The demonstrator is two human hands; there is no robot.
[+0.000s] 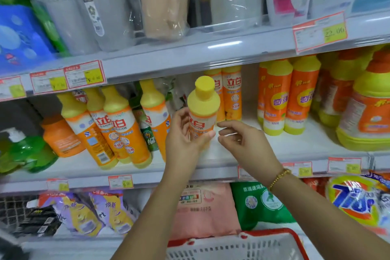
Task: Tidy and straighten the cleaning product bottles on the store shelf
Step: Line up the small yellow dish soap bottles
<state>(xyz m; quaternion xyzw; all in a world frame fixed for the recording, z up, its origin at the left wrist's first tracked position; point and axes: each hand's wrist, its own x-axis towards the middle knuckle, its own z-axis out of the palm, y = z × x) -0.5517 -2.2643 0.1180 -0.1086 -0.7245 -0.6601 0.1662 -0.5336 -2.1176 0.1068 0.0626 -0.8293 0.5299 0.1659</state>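
Note:
My left hand [185, 133] grips a yellow-capped orange dish-soap bottle [203, 103] and holds it upright in front of the middle shelf [221, 162]. Just to the right of the bottle's base hovers my right hand [238, 139], fingers loosely curled and holding nothing. Left of the held bottle, several matching bottles [118, 126] lean to the left. Behind it, two same-brand bottles [229, 93] stand upright. Further right, orange bottles with yellow caps [287, 95] stand in a row.
Large orange and yellow jugs [367, 116] fill the shelf's right end. A green pouch [23, 152] lies at the left. Cups and refill bags sit on the upper shelf, detergent bags on the lower one. A red and white basket [236, 247] hangs below my arms.

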